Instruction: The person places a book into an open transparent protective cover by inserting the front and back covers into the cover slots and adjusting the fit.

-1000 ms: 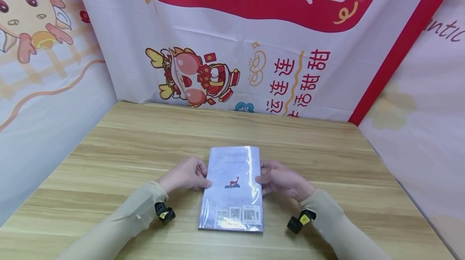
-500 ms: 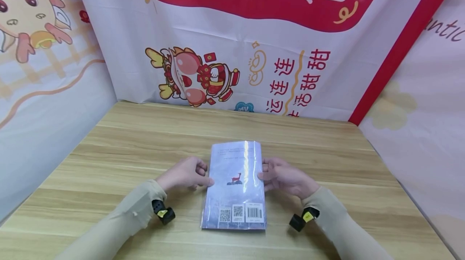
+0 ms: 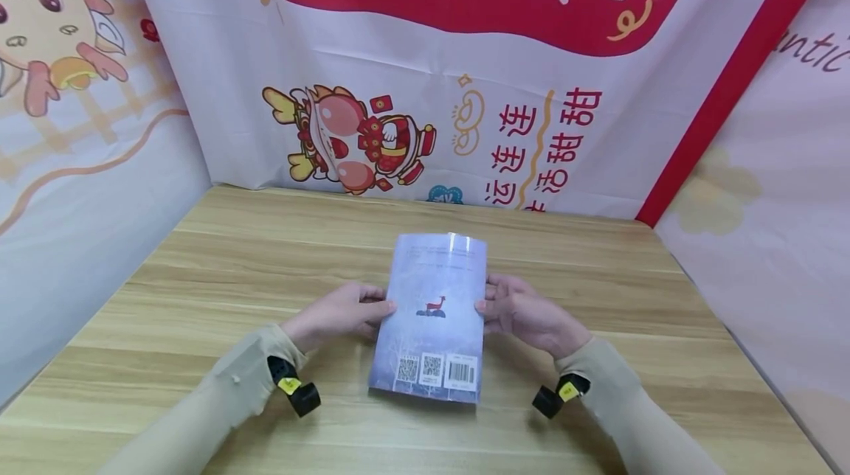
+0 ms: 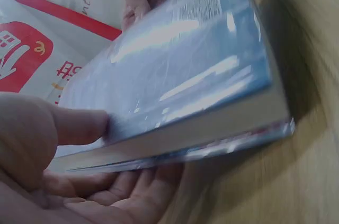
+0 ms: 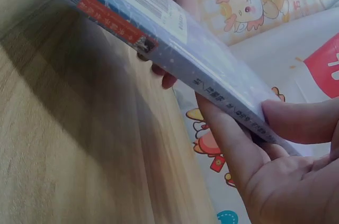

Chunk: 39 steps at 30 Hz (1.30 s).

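A thin pale-blue paperback book [image 3: 432, 276] in glossy clear wrap is held up off the table, its back cover with a small red deer, QR codes and a barcode facing me. My left hand [image 3: 341, 315] grips the page edge, thumb on top and fingers beneath, as the left wrist view shows at the pages [image 4: 222, 123]. On the other side my right hand [image 3: 531, 316] pinches the spine [image 5: 212, 94], thumb over the cover and fingers under it. The front cover faces down and is mostly hidden.
The book is above a wood-grain table [image 3: 265, 239]. A white and red printed cloth [image 3: 398, 47] hangs behind the table's far edge, with more printed cloth at both sides. Each wrist wears a black strap camera [image 3: 295, 386].
Both hands have lifted the book from the table and carried it slightly away from me. Its near edge now stands clear of the surface.
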Each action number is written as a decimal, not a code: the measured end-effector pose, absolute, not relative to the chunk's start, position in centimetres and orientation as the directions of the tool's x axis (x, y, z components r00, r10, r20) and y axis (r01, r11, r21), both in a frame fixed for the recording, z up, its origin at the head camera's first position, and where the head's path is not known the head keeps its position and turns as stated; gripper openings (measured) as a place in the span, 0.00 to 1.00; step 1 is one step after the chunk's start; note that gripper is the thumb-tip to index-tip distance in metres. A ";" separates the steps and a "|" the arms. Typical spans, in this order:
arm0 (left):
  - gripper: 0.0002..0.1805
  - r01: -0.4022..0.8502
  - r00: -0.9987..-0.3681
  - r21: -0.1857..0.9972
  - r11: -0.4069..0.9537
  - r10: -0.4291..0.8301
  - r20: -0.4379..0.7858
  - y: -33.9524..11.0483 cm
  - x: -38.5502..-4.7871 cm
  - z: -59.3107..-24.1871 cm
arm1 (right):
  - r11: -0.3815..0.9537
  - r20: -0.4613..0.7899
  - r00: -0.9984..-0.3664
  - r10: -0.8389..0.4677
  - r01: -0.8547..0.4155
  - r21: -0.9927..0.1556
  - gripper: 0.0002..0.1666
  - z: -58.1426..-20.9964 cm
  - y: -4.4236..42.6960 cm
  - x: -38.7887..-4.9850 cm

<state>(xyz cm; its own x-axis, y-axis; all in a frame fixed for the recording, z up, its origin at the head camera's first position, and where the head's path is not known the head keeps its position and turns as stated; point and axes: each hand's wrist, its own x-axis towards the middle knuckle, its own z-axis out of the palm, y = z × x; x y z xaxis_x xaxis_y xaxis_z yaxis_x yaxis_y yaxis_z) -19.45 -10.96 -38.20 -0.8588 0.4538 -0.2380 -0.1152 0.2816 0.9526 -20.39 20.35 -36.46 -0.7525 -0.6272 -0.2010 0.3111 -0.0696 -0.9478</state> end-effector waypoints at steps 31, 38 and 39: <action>0.19 -0.012 -0.959 0.981 0.195 0.274 -0.066 -9.8 -18.4 -36.8 | -0.065 -0.174 -0.911 -0.374 0.213 -0.975 0.24 -35.5 19.9 -20.0; 0.20 -0.029 -0.962 0.986 0.166 0.263 -0.072 -9.8 -18.3 -36.7 | -0.080 -0.153 -0.907 -0.393 0.200 -0.977 0.24 -35.4 19.9 -20.1; 0.20 -0.035 -0.962 0.987 0.157 0.263 -0.076 -9.8 -18.4 -36.7 | -0.085 -0.149 -0.904 -0.400 0.199 -0.976 0.25 -35.4 19.8 -20.1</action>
<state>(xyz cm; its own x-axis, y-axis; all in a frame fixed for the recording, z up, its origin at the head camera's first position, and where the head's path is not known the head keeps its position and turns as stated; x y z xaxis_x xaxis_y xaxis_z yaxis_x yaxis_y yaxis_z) -18.37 -9.80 -36.69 -0.9617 0.2632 -0.0762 -0.0352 0.1570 0.9870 -20.10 19.83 -35.37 -0.9042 -0.4002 -0.1491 0.1986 -0.0850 -0.9764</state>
